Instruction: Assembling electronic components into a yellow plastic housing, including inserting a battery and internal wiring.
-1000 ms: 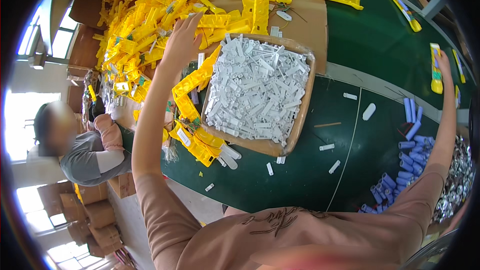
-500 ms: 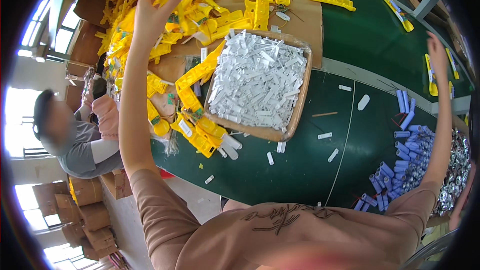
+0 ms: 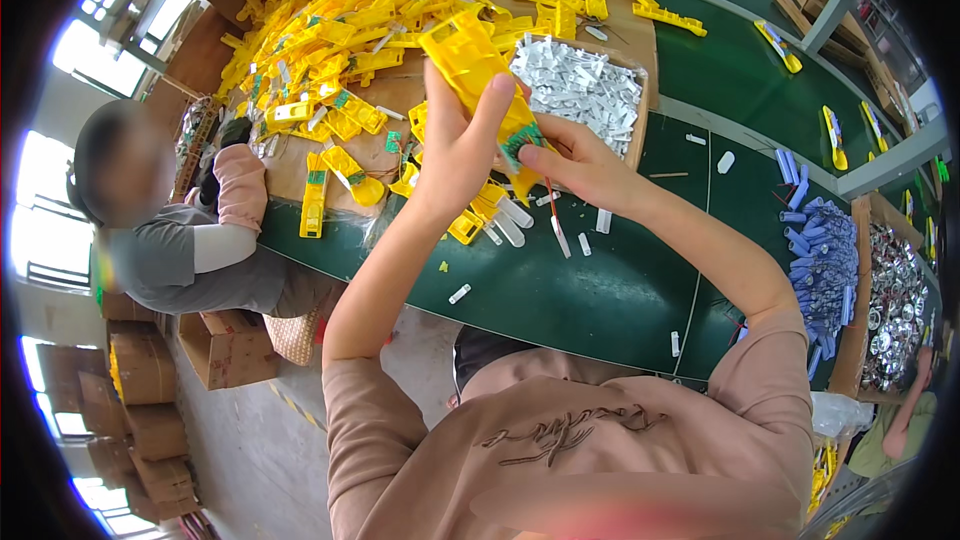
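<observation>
My left hand [image 3: 463,145] grips a long yellow plastic housing [image 3: 470,60] and holds it up above the green table [image 3: 620,290]. A small green circuit board [image 3: 522,140] sits at the housing's lower end. My right hand [image 3: 580,165] pinches that lower end beside the board, and thin red wires hang down from it. Both hands meet over the near edge of the cardboard tray [image 3: 640,110] filled with white plastic strips [image 3: 580,85].
A big heap of yellow housings [image 3: 370,20] covers the far left of the table. Blue parts [image 3: 820,260] and a box of silver metal pieces [image 3: 890,300] lie at the right. Another person [image 3: 190,240] sits at the left. Cardboard boxes [image 3: 140,380] stand on the floor.
Both arms were stretched far apart, the left over the yellow heap, the right toward the far right. Now they have come together at the middle, holding one yellow housing.
</observation>
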